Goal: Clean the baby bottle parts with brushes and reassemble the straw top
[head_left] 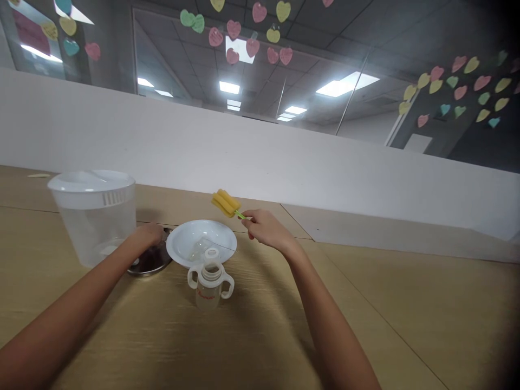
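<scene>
In my right hand [263,228] is a sponge bottle brush [226,203] with a yellow head and a thin green handle. The brush is held up above the table, tilted, its head beyond the right rim of a white bowl [174,246]. My left hand [150,235] reaches over a dark, shiny-rimmed round dish [152,260] left of the bowl; its fingers are hidden from me. In front of the bowl stands a clear baby bottle [208,298] with two white handles and an open neck. Inside the bowl lie clear pieces I cannot make out.
A large translucent bucket [97,227] with a white rim stands at the left, behind my left forearm. The wooden table [406,303] runs to a low white wall [244,157] with glass above it. Heart-shaped paper notes [252,47] stick to the glass.
</scene>
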`<action>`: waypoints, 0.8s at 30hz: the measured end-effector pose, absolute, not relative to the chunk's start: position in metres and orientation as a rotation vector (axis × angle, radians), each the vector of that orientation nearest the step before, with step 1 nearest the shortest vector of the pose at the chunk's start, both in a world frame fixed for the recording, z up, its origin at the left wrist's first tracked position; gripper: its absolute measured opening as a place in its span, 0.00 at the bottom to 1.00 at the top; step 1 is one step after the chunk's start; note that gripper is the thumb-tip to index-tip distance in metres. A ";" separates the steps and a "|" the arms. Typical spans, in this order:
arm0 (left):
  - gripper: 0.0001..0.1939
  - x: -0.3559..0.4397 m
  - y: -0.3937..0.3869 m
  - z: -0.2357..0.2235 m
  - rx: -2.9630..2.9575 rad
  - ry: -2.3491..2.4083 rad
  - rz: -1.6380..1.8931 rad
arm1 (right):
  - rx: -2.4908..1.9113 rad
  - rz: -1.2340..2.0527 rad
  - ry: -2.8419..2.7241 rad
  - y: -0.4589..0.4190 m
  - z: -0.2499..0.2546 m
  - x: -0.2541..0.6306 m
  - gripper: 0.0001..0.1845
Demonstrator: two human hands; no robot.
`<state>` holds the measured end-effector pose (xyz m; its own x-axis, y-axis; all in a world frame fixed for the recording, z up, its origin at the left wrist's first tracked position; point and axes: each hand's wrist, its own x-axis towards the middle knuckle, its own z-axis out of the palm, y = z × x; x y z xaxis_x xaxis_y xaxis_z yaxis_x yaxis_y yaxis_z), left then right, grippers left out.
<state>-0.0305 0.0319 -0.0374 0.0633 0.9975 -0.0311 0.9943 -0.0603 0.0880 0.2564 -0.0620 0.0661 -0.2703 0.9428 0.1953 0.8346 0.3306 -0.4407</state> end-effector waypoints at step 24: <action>0.14 0.047 -0.004 -0.023 2.797 1.335 -0.012 | -1.571 0.282 -2.205 -0.062 0.067 0.254 0.14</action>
